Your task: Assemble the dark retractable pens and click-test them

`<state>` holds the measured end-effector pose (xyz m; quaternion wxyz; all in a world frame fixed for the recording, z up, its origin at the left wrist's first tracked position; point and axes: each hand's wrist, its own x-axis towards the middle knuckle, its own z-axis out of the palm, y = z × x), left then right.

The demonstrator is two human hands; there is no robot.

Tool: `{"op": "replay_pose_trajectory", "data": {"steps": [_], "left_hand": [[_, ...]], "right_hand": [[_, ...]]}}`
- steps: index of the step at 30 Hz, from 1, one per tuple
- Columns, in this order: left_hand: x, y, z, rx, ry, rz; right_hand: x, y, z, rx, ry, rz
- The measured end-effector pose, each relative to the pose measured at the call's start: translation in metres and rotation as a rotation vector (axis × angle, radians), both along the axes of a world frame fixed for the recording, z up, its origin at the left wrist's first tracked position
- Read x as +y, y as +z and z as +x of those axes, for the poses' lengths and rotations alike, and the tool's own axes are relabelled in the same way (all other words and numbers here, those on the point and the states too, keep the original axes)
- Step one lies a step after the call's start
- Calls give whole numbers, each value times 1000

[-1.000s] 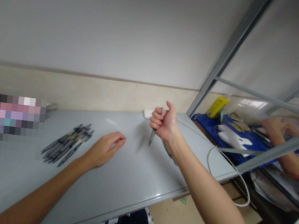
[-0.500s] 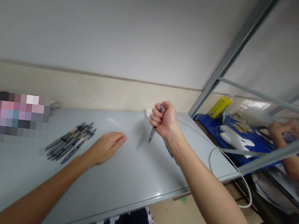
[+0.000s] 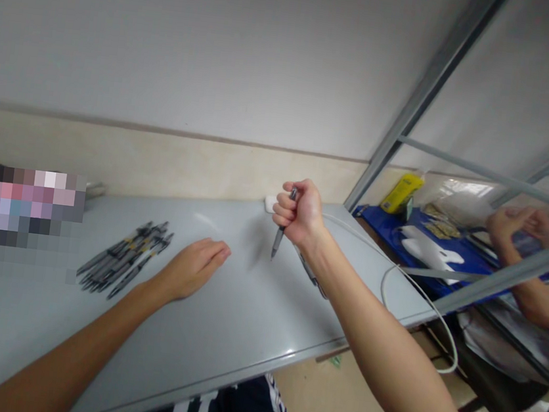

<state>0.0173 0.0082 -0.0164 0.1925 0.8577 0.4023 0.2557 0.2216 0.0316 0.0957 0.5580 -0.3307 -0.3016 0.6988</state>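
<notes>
fingers [image 3: 282,211] of the right hand [image 3: 299,213] clasp a slim grey-and-black pen [image 3: 278,240] to the palm, its tip jutting out below them, while the left hand [image 3: 196,267] lies slack on the smooth grey table [image 3: 205,337].

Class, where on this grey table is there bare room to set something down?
Bare: the grey tabletop between the left hand and the front edge; also from that hand back to the cream wall band. Crowded: the black-and-grey pen heap, and beside the right forearm, where a slim dark item shows.
</notes>
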Motion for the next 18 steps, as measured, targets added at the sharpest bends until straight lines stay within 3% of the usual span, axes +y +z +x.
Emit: {"op": "replay_pose_trajectory", "data": {"steps": [12, 18], "left_hand": [[0, -1, 1, 14, 6, 20], [2, -4, -1, 1, 10, 64]], "right_hand": [[3, -5, 7, -13, -26, -12], [3, -11, 11, -114, 82, -28]]}}
